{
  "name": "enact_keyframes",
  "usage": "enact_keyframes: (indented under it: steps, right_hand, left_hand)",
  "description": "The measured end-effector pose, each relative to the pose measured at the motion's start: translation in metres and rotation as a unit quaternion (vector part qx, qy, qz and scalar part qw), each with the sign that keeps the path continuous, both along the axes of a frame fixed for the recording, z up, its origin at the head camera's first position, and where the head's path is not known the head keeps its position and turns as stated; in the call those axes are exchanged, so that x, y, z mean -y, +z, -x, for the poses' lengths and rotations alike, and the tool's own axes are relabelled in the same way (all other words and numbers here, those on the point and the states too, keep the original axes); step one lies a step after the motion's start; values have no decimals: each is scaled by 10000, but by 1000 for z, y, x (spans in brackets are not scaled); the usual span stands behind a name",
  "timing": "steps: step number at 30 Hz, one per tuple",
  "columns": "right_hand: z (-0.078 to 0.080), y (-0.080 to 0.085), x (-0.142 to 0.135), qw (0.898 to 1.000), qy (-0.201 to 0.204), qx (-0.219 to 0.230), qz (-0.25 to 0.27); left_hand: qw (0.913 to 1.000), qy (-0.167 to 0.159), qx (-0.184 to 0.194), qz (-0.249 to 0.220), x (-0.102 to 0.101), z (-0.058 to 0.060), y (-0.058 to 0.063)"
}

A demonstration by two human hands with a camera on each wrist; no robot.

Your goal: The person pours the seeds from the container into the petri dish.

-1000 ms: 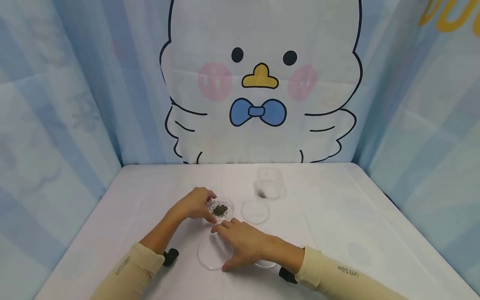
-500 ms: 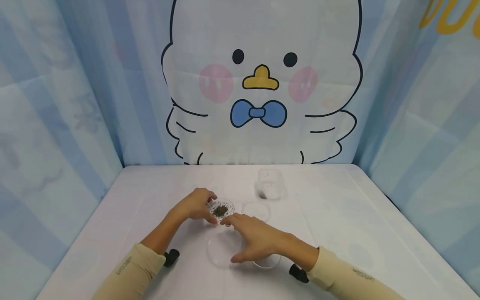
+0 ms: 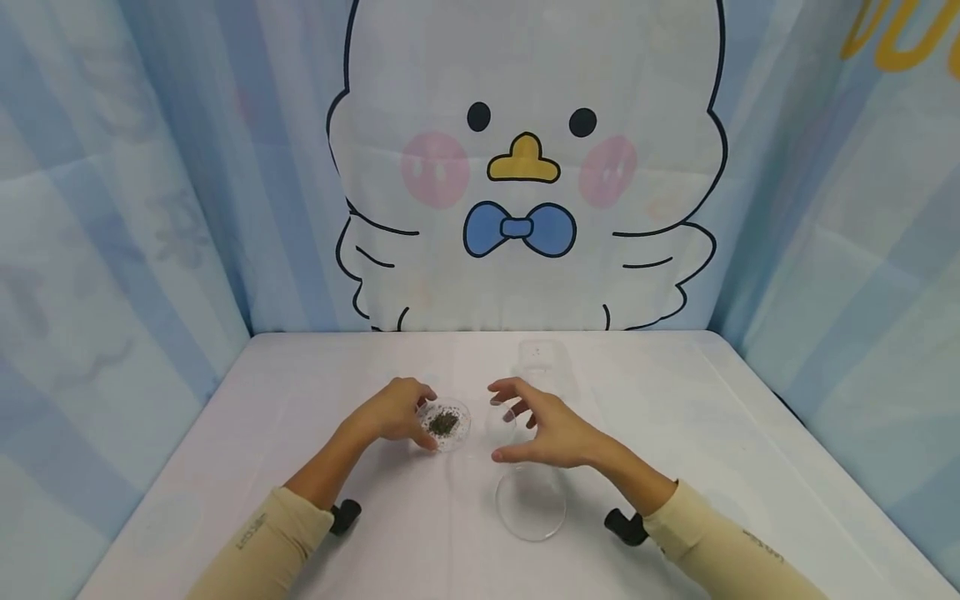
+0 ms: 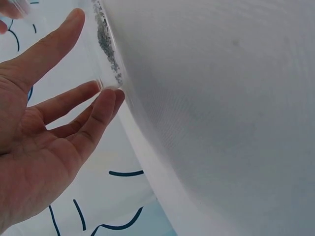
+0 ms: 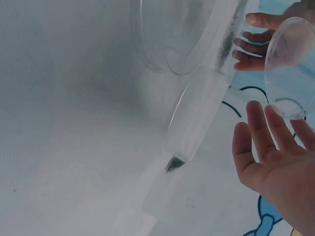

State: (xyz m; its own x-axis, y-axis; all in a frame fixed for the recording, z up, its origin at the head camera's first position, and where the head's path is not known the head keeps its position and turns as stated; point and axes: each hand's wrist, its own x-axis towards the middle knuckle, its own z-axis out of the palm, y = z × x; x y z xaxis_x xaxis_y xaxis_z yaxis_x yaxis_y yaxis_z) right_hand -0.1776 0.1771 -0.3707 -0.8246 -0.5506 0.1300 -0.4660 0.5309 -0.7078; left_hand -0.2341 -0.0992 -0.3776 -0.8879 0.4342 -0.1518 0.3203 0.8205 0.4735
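My left hand point(image 3: 392, 410) holds a clear round petri dish point(image 3: 461, 437) by its edge, thumb on the near side and fingers on the far side. Greenish-brown bits point(image 3: 444, 423) are heaped in the middle of it. To the right, my right hand point(image 3: 551, 427) has its fingers bent around a clear round lid point(image 5: 290, 44); the right wrist view shows the lid upright at the fingertips, the thumb out of sight. Against the white cloth, the lid is hard to make out in the head view. A clear round dish point(image 3: 531, 504) lies below my right hand.
A transparent box point(image 3: 542, 357) stands behind my right hand; in the right wrist view something dark point(image 5: 174, 163) shows by it. Another clear dish point(image 5: 189, 123) lies on the table. The white tabletop point(image 3: 660, 400) ends at a printed curtain.
My right hand, with the lid, has moved up and right, away from in front of the left hand, uncovering the near dish. My left hand stays on its dish.
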Motion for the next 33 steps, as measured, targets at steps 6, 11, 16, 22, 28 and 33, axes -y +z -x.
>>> enact_keyframes:
  steps: [6, 11, 16, 22, 28, 33]
  right_hand:
    - [15, -2, -13, 9962, -510, 440, 556]
    - [26, -7, -20, 9852, -800, 928, 1202]
    - [33, -11, -22, 9638, -906, 1533, 1983]
    - [41, -11, -18, 9506, -898, 1759, 2396]
    - [46, -16, -11, 9453, -788, 1883, 2543]
    - [47, -16, -3, 9514, -717, 1785, 2407]
  left_hand:
    - [10000, -49, 37, -66, 1, 1, -2]
    - [9999, 17, 108, -88, 1, 1, -2]
    - [10000, 1, 53, -66, 2, 2, -3]
    - [10000, 28, 49, -80, 3, 3, -2]
    - [9998, 62, 105, -127, 3, 2, -1]
    - [9998, 46, 118, -131, 3, 3, -1]
